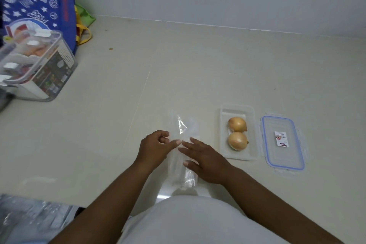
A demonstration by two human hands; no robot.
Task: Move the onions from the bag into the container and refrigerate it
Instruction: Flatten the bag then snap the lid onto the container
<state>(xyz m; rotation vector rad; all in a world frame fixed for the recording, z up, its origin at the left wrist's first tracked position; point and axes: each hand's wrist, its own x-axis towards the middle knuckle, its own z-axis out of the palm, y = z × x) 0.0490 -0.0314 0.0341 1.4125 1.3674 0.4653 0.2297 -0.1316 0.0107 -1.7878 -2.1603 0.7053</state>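
Two yellow onions (237,132) lie one behind the other inside a clear rectangular container (223,130) on the pale counter. Its lid (283,142), blue-sealed with a small label, lies flat just right of it. A clear plastic bag (183,156), flattened and with no onions in it, lies lengthwise in front of me. My left hand (156,147) pinches the bag's left edge with thumb and fingers. My right hand (206,161) rests flat on the bag with fingers spread, pressing it down.
A larger clear lidded storage box (35,65) with white clips stands at the far left. Behind it leans a blue patterned shopping bag (39,6) with green and yellow bags beside it. Crinkled clear plastic (29,218) lies at the near left corner.
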